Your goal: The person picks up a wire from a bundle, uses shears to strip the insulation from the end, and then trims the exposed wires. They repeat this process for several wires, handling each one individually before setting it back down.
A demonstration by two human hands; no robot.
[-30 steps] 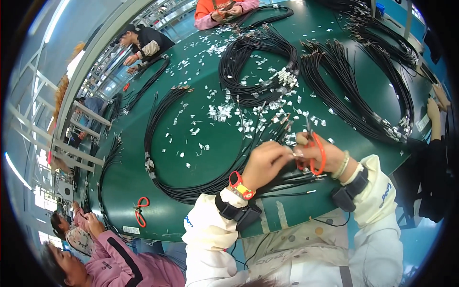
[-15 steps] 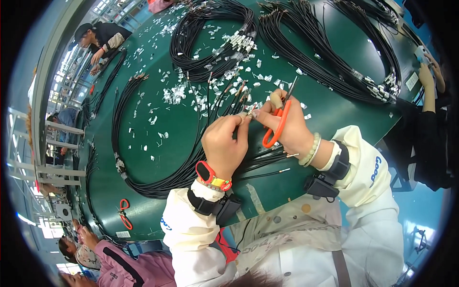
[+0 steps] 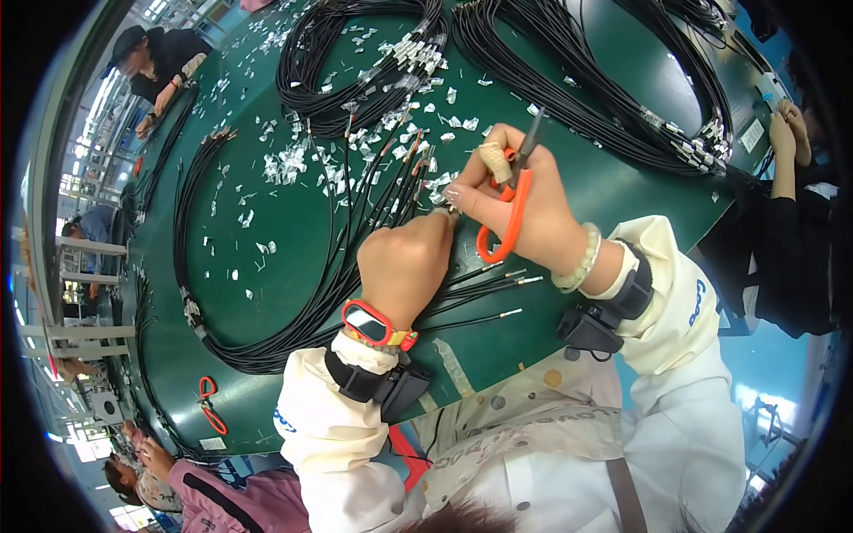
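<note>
My left hand point(image 3: 404, 266) is closed, knuckles up, its fingertips pinching the end of a thin black cable. Most of that cable is hidden under the hand. My right hand point(image 3: 538, 209) keeps orange-handled scissors point(image 3: 524, 209) in its palm, the dark blades pointing up and away. Its thumb and finger meet the cable end beside my left fingertips, and a finger cot point(image 3: 496, 163) covers one fingertip. Several loose black cables point(image 3: 378, 191) with stripped or coppery tips fan out beyond and under my left hand. Others with metal tips point(image 3: 511, 313) stick out to its right.
A curved cable bundle point(image 3: 258, 355) lies to the left, a coiled bundle point(image 3: 298, 75) at the back, and long bundles point(image 3: 569, 84) at the back right. White scraps point(image 3: 289, 164) litter the green table point(image 3: 267, 311). Another orange scissors point(image 3: 209, 404) lies front left. People sit around the table.
My left hand has rolled over so its back faces up, hiding the pinch more. Both hands stay together at the cable end. The whole view has shifted, so the table things appear further left.
</note>
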